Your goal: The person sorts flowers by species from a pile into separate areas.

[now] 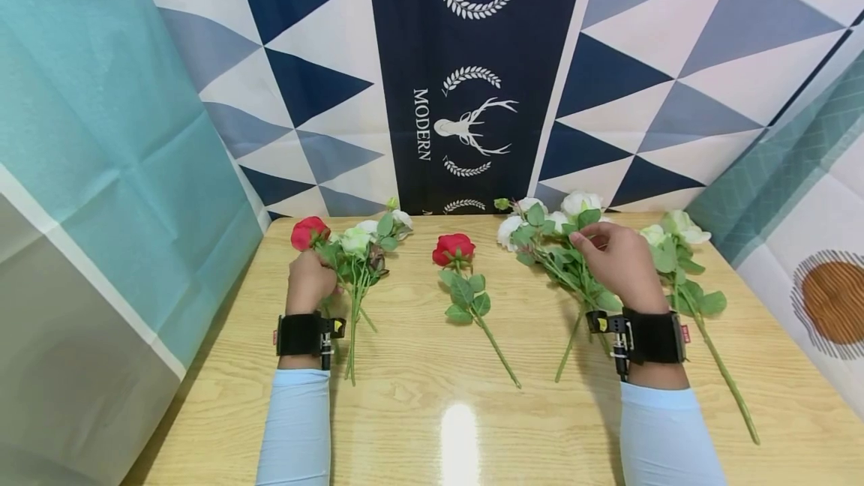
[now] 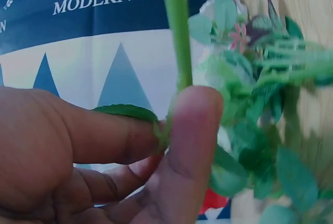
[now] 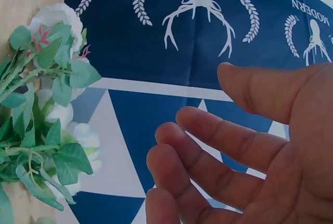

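Note:
My left hand pinches the green stem of a red rose between thumb and fingers. In the left wrist view the thumb covers part of that stem, and a bit of red shows below it. Right beside this hand lies a bunch of pale flowers with green leaves. My right hand hovers over a bunch of white flowers, its fingers relaxed and slightly bent. Nothing lies between its thumb and fingers in the right wrist view.
A single red rose lies mid-table, stem toward me. At the right, a pale green-white flower with a long stem lies on the wooden table. Patterned cloth stands behind the table, with more cloth at both sides.

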A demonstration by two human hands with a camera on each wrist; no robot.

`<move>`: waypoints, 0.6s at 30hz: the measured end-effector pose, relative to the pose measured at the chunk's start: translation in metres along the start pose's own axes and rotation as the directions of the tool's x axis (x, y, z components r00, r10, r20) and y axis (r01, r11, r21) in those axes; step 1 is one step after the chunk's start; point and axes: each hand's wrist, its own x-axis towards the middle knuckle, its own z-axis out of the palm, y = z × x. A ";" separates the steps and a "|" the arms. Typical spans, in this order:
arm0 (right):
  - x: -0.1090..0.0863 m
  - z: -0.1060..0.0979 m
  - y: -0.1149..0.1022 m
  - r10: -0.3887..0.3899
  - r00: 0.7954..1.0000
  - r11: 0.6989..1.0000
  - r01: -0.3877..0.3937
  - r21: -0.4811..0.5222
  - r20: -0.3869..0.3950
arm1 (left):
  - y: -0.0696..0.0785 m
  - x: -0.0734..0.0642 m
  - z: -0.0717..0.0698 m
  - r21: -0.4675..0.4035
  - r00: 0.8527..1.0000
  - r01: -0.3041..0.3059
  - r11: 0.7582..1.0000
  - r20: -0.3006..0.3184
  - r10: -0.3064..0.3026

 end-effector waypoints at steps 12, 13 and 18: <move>0.000 0.001 -0.002 0.008 1.000 1.000 -0.008 -0.001 0.023 | -0.015 0.009 0.012 -0.126 0.999 0.023 0.992 0.037 -0.018; 0.000 0.001 -0.002 0.006 1.000 1.000 -0.006 0.002 0.026 | -0.015 0.009 0.012 -0.126 0.999 0.026 0.992 0.029 -0.023; 0.000 0.001 -0.002 -0.007 1.000 1.000 0.007 -0.002 0.026 | -0.013 0.010 0.011 -0.098 0.999 0.037 0.994 -0.001 -0.037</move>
